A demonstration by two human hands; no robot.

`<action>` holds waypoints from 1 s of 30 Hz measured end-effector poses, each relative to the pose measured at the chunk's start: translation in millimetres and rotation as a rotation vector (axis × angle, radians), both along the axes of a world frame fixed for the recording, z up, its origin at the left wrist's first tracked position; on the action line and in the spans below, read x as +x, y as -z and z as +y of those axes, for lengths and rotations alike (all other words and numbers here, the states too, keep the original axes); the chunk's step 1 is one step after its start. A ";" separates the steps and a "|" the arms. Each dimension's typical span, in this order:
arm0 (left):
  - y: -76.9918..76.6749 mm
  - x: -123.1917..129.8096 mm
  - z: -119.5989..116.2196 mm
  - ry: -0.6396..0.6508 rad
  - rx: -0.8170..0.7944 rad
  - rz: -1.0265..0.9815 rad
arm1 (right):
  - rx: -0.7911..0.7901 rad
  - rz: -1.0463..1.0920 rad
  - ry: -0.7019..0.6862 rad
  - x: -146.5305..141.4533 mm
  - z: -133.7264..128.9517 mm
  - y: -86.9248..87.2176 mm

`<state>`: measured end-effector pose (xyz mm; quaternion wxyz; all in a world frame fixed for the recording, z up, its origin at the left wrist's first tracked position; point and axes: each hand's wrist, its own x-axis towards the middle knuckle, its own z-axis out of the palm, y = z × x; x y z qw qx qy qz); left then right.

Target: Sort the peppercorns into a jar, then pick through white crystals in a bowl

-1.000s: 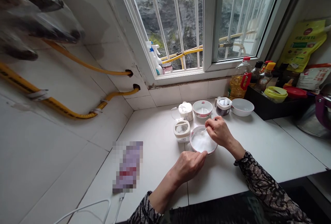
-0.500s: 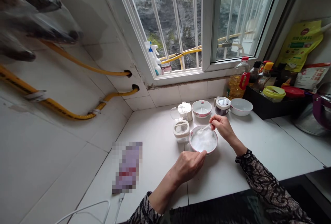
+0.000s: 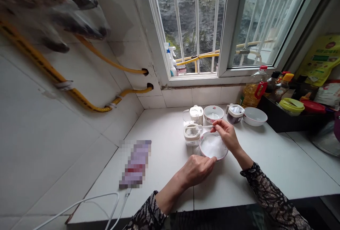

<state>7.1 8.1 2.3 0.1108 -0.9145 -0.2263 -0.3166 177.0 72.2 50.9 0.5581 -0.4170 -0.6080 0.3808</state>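
My left hand (image 3: 199, 169) grips the near rim of a bowl (image 3: 213, 146) that holds white powder. Between the fingertips of my right hand (image 3: 225, 132) is a small white spoon (image 3: 207, 126), held level above the bowl's far side. Its scoop end reaches over a square clear jar (image 3: 192, 134) with a pale rim, just left of the bowl. Behind that jar stands a white container (image 3: 196, 114) with its clear lid raised. A second bowl (image 3: 213, 113) with a pale spoon inside is beyond my right hand, and a dark-filled jar (image 3: 235, 113) sits to its right.
A white bowl (image 3: 255, 116) stands at the right, near an oil bottle (image 3: 253, 88) and a black rack (image 3: 281, 116) of condiments. A blurred purple object (image 3: 136, 164) and a white cable (image 3: 92, 197) lie at the left. A barred window (image 3: 196, 28) is behind.
My right hand has lifted the spoon out of the powder and moved it left over the square jar. My left hand still holds the bowl's rim. The camera view has shifted.
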 end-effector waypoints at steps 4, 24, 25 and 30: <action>4.1 -0.3 1.3 -0.007 -0.018 0.028 | 0.460 -0.453 0.048 -14.9 -7.8 3.7; 1.5 -0.6 -0.2 -0.033 -0.025 0.054 | 0.488 -0.614 0.350 36.3 -11.6 -14.3; 1.2 -0.8 -0.1 -0.027 -0.025 0.047 | 0.500 -0.642 0.351 36.2 -12.9 -16.4; 0.8 -1.3 0.7 -0.012 -0.008 0.021 | 0.566 -0.762 0.265 31.3 -17.8 -19.8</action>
